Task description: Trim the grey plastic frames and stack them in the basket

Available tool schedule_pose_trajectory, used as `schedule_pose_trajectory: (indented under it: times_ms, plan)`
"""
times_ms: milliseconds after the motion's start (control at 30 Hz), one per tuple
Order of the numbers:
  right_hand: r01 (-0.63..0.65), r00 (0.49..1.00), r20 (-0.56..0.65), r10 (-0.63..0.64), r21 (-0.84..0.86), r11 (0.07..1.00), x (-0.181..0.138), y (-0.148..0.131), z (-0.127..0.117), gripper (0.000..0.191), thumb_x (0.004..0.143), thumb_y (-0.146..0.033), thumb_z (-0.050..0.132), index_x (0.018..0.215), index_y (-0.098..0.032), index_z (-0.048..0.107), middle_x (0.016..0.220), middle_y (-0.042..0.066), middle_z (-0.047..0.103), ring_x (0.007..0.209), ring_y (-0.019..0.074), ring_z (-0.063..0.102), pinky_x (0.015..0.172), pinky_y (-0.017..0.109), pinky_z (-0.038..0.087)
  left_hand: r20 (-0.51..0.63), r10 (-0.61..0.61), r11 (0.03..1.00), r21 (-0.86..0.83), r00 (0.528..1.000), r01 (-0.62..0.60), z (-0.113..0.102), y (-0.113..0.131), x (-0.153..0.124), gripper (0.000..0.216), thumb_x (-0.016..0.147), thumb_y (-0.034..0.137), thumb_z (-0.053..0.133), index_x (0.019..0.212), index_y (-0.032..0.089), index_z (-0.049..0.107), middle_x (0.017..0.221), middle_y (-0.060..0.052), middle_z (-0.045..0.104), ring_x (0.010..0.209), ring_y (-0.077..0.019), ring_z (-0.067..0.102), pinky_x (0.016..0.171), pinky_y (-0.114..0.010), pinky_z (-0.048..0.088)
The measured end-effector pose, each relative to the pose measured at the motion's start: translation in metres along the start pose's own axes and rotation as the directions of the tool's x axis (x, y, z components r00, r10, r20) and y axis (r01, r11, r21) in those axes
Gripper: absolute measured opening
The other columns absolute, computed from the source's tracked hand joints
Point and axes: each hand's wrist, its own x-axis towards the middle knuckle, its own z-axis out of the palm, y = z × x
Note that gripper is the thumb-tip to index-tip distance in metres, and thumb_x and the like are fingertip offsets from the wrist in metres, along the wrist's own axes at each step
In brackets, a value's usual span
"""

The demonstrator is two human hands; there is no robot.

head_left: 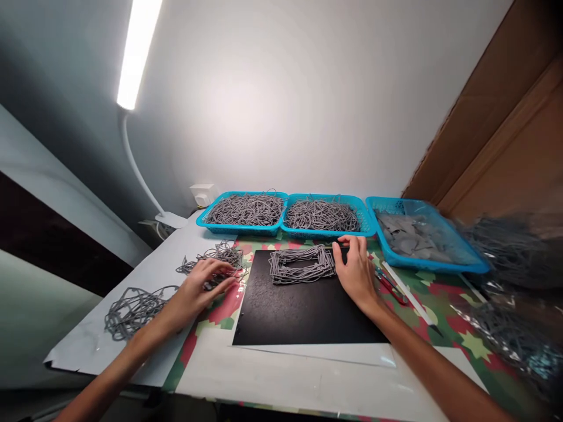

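Observation:
My left hand reaches over the near side of a loose tangle of thin grey wire-like pieces; its fingers are curved and apart, with nothing visibly held. Another grey tangle lies to the left of that wrist. On a black mat sits a rectangular stack of thin grey frames, layered round an open middle. My right hand rests at the right end of this stack, thumb and fingers curved with a gap between them. Whether the thumb touches the stack, I cannot tell.
Two blue baskets heaped with grey strands stand along the wall. A third blue basket holds flat grey pieces in clear plastic. A white-handled knife and red-handled tool lie right. Plastic bags crowd the right edge.

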Motion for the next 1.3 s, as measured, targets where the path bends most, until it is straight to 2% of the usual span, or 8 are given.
schedule_pose_trajectory:
  times_ms: [100, 433, 733, 867, 967, 1100, 1200, 1300]
  plan:
    - [0.001, 1.0, -0.03, -0.001, 0.013, 1.0, -0.001, 0.0, 0.001, 0.029, 0.113, -0.049, 0.047, 0.117, -0.024, 0.061, 0.117, 0.012, 0.064, 0.089, 0.0268, 0.07, 0.066, 0.035, 0.049, 0.005, 0.005, 0.996, 0.086, 1.0, -0.006, 0.005, -0.003, -0.019, 0.036, 0.107, 0.061, 0.064, 0.117, 0.031, 0.081, 0.12, -0.005, 0.078, 0.119, -0.0317, 0.067, 0.107, -0.045, 0.054]
    - [0.113, 0.993, -0.044, -0.109, 0.106, 0.988, -0.002, -0.001, -0.008, 0.016, 0.112, -0.039, 0.052, 0.117, -0.024, 0.057, 0.116, 0.011, 0.062, 0.085, 0.0252, 0.068, 0.069, 0.038, 0.054, -0.077, -0.018, 0.988, 0.15, 0.997, 0.03, 0.007, 0.01, -0.01, 0.034, 0.111, 0.052, 0.052, 0.099, 0.026, 0.072, 0.102, -0.006, 0.074, 0.098, -0.0298, 0.07, 0.087, -0.041, 0.057]
    - [0.269, 0.963, -0.027, -0.269, 0.184, 0.945, -0.012, -0.024, -0.022, 0.013, 0.115, -0.033, 0.051, 0.12, -0.024, 0.06, 0.113, 0.011, 0.066, 0.098, 0.0274, 0.071, 0.078, 0.039, 0.06, -0.394, -0.015, 1.0, 0.004, 0.919, 0.018, -0.015, 0.039, 0.016, 0.02, 0.107, 0.042, 0.061, 0.107, 0.023, 0.068, 0.101, -0.004, 0.065, 0.093, -0.0243, 0.063, 0.089, -0.038, 0.054]
    - [0.366, 0.909, 0.111, -0.402, 0.247, 0.897, -0.016, -0.025, -0.029, 0.025, 0.12, -0.035, 0.042, 0.12, -0.024, 0.064, 0.108, 0.01, 0.073, 0.09, 0.023, 0.075, 0.078, 0.035, 0.061, -0.503, 0.03, 0.993, -0.081, 0.864, -0.082, -0.015, 0.062, 0.016, 0.014, 0.107, 0.037, 0.061, 0.102, 0.024, 0.062, 0.099, -0.002, 0.061, 0.092, -0.0228, 0.06, 0.088, -0.038, 0.053]
    - [0.482, 0.783, 0.235, -0.575, 0.354, 0.801, -0.022, -0.029, -0.039, 0.041, 0.119, -0.057, 0.044, 0.125, -0.025, 0.069, 0.095, 0.005, 0.078, 0.08, 0.0202, 0.076, 0.078, 0.032, 0.06, -0.407, 0.113, 0.977, -0.121, 0.906, -0.176, -0.001, 0.091, 0.007, 0.013, 0.104, 0.037, 0.068, 0.096, 0.026, 0.066, 0.09, 0.001, 0.064, 0.083, -0.021, 0.062, 0.08, -0.036, 0.054]
    - [0.535, 0.67, 0.305, -0.677, 0.434, 0.725, -0.033, -0.039, -0.045, 0.063, 0.117, -0.065, 0.049, 0.156, -0.015, 0.056, 0.086, 0.002, 0.077, 0.068, 0.0181, 0.072, 0.069, 0.029, 0.055, -0.059, 0.194, 0.947, -0.249, 0.979, -0.203, 0.028, 0.128, 0.0, 0.011, 0.104, 0.034, 0.071, 0.096, 0.028, 0.076, 0.077, 0.001, 0.07, 0.066, -0.0178, 0.063, 0.063, -0.031, 0.051]
    - [0.569, 0.602, 0.354, -0.716, 0.439, 0.695, -0.035, -0.039, -0.043, 0.041, 0.123, -0.04, 0.04, 0.13, -0.016, 0.073, 0.076, 0.003, 0.073, 0.064, 0.0188, 0.067, 0.062, 0.03, 0.046, 0.165, 0.278, 0.894, -0.406, 0.946, -0.191, 0.05, 0.136, 0.01, 0.022, 0.109, 0.038, 0.066, 0.097, 0.023, 0.076, 0.079, -0.002, 0.073, 0.067, -0.017, 0.065, 0.062, -0.028, 0.052]
    - [0.557, 0.554, 0.43, -0.713, 0.444, 0.701, -0.029, -0.034, -0.044, 0.046, 0.121, -0.03, 0.039, 0.097, -0.018, 0.076, 0.071, 0.005, 0.069, 0.063, 0.0194, 0.061, 0.06, 0.033, 0.039, 0.277, 0.343, 0.878, -0.434, 0.897, -0.201, 0.063, 0.127, 0.031, 0.031, 0.113, 0.041, 0.06, 0.095, 0.02, 0.073, 0.076, -0.001, 0.072, 0.066, -0.0154, 0.064, 0.062, -0.025, 0.051]
